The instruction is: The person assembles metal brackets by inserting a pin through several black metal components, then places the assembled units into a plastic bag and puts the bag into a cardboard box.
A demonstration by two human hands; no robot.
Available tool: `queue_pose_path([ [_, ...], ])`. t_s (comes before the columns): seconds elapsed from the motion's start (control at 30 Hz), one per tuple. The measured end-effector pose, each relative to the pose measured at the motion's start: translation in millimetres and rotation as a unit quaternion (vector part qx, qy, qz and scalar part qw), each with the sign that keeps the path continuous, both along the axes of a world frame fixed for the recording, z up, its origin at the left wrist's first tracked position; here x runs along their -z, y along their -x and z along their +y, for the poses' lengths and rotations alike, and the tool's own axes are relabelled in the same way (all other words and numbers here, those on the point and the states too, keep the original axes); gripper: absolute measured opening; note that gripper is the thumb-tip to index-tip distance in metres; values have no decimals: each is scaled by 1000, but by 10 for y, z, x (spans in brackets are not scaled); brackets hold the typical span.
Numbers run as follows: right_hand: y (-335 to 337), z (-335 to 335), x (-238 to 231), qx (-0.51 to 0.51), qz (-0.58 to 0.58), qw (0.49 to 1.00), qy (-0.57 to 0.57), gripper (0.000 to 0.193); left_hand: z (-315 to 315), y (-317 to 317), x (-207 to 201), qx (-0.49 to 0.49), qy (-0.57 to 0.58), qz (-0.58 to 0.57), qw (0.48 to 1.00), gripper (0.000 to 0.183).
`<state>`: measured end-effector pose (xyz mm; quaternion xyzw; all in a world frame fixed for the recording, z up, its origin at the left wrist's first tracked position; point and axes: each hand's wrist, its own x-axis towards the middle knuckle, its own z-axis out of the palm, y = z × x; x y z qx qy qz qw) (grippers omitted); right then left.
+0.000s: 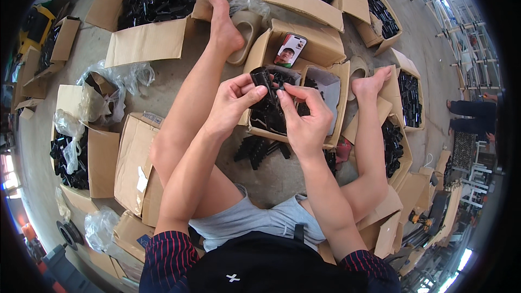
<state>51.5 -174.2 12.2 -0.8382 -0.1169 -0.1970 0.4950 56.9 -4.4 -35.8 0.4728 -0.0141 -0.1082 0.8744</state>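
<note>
My left hand [234, 102] grips a black tube-shaped plastic part [261, 78] between thumb and fingers, its round end tilted up. Close beside it, the thumb and forefinger of my right hand [307, 118] pinch something small and dark against the part's side; its kind cannot be made out. Both hands are over an open cardboard box [341, 109] between my legs. Inside the box are small black parts [266, 119] and a grey inner tray [327, 86]. A smartphone [290, 50] leans on the box's far inner wall.
Open cartons of black parts stand all around, including a far-left carton [144, 49], a far carton [304, 5] and a left carton [103, 163]. Black toothed strips [255, 151] lie on the floor. Slippers [247, 35] and plastic bags [127, 78] lie nearby. Another person [471, 116] is at the right.
</note>
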Motion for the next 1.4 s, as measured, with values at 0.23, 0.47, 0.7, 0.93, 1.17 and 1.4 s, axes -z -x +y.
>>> queue_pose_path([
  [0.23, 31, 16, 112, -8, 28, 999, -21, 10, -19, 16, -2, 0, -4, 5, 1000, 35],
  [0.47, 48, -32, 185, 8, 109, 991, -79, 10, -59, 17, 60, 8, -26, 6, 1000, 36],
  [0.7, 5, -123, 262, -37, 139, 981, -134, 10, -103, 27, 61, 14, -19, 15, 1000, 36],
  [0.93, 53, -61, 300, -28, 128, 966, -224, 7, -115, 35, 85, 23, -11, 25, 999, 35],
  [1.17, 95, -116, 317, -17, 192, 935, -297, 5, -161, 15, 110, 21, -91, 15, 996, 43],
  [1.4, 118, -169, 407, -19, 145, 948, -285, 7, -283, 71, 23, 2, -53, 21, 998, 39],
])
